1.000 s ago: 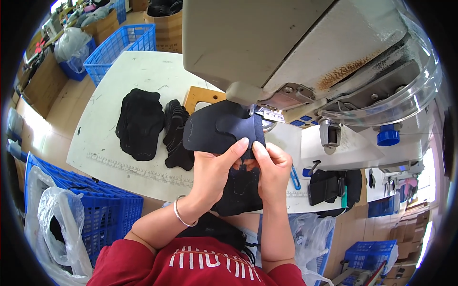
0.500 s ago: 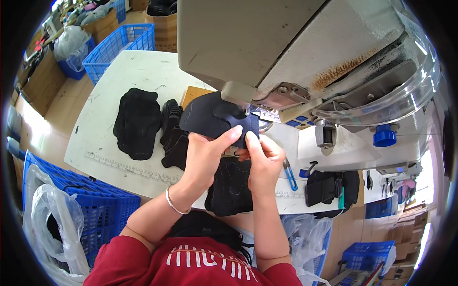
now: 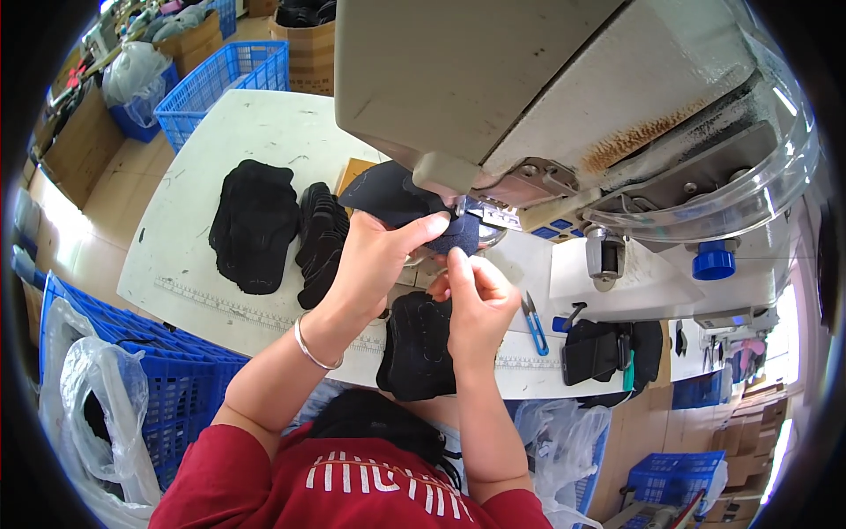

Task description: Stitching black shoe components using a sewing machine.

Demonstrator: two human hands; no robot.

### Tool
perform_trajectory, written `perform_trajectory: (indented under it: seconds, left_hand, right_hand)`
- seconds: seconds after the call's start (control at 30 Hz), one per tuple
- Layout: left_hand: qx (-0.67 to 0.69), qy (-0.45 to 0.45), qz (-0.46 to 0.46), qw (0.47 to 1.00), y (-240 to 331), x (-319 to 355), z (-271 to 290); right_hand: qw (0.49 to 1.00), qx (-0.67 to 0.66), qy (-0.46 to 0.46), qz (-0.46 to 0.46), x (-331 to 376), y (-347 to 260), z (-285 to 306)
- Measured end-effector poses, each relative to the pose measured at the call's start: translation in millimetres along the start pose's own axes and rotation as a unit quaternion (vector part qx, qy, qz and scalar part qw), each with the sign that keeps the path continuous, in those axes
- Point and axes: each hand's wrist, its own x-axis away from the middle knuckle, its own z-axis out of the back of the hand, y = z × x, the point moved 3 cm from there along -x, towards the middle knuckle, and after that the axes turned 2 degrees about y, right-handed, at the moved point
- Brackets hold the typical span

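A black fabric piece (image 3: 377, 194) lies at the needle area of a large cream sewing machine (image 3: 538, 97). My left hand (image 3: 374, 260) pinches its near edge, thumb on top and fingers underneath. A dark, fuzzy strip (image 3: 458, 236) sits at the right end of the piece. My right hand (image 3: 481, 304) closes thumb against finger at the strip's lower corner. Just nearer than the hands rests a pile of black fabric pieces (image 3: 416, 344). Left of the machine are ribbed black pieces (image 3: 319, 234) and another black stack (image 3: 254, 227).
Blue-handled snips (image 3: 536, 326) lie right of my right hand, near a dark phone-like object (image 3: 586, 357). A printed ruler strip (image 3: 238, 310) runs along the white table (image 3: 167, 238). Blue crates (image 3: 189, 397) with plastic bags stand beside the table. The machine head overhangs the work.
The black piece has moved away from me and turned slightly at the needle. My left hand has gone forward with it; my right hand has slid down to the strip's lower corner.
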Motion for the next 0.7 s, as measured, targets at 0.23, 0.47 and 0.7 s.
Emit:
perform_trajectory:
  seconds: [0.23,0.47,0.7]
  left_hand:
    - [-0.043,0.05,0.003,0.998,-3.1,-8.7,1.2]
    - [-0.019,0.045,-0.005,0.999,-2.2,-9.7,-0.1]
    - [-0.009,0.064,-0.025,0.998,-9.0,-5.8,-2.2]
  right_hand:
    - [0.999,0.008,-0.017,-0.045,31.1,16.9,12.2]
    - [0.996,0.016,-0.024,-0.09,58.0,26.7,22.0]
    - [0.994,0.018,-0.028,-0.105,69.8,27.9,29.1]
